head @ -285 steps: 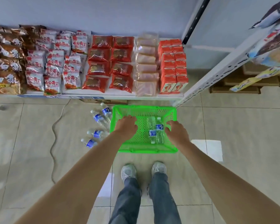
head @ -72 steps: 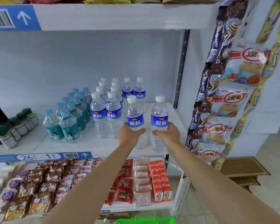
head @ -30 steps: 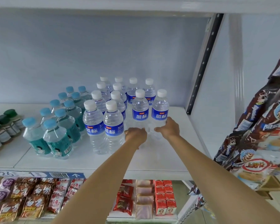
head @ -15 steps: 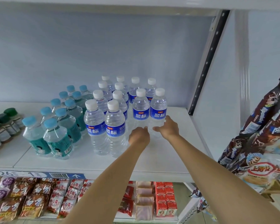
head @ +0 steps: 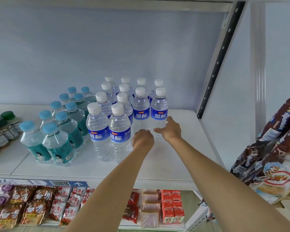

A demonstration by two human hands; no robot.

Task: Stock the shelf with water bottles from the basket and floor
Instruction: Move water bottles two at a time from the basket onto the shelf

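I've got both bottles (head: 141, 113) down on the shelf (head: 182, 158), pushed back against the rows.

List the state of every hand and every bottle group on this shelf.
Left hand: curled around the base of a clear blue-label water bottle, upright on the white shelf.
Right hand: gripping the neighbouring blue-label bottle, also upright.
Teal-label, blue-capped bottles: upright, capped.
Dark green-capped bottles: upright, capped.

Both bare forearms reach forward over the shelf (head: 182, 156), left hand (head: 143, 137) curled, right hand (head: 170, 129) beside it, fingers bent.
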